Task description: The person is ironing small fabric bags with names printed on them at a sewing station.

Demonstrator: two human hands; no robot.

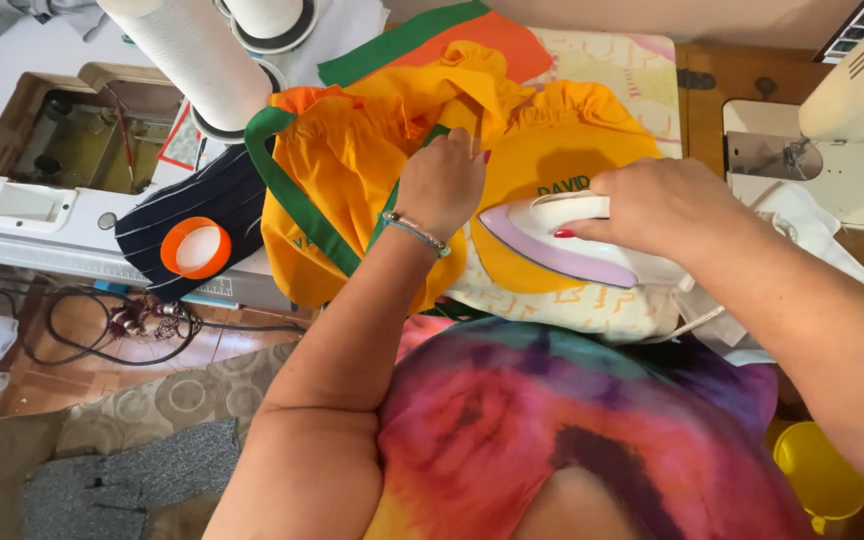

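Right hand (pixel 657 205) wrapped around handle of white-and-lilac clothes iron (pixel 577 245), soleplate flat on yellow-orange garment (pixel 372 150). Left hand (pixel 442 185) just left of iron, fingers curled, pressing bunched garment fabric down; whether it pinches cloth, cannot tell. Garment with green trim (pixel 292 195) lies on patterned ironing pad (pixel 612 70). Orange tape roll (pixel 195 247) well left of iron, on dark striped cloth (pixel 202 205). Sewing machine (pixel 852 120) right of iron.

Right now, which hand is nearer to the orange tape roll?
The left hand. It presses on the yellow fabric, with the tape roll off to its outer side on dark cloth. The right hand grips the iron, farther away.
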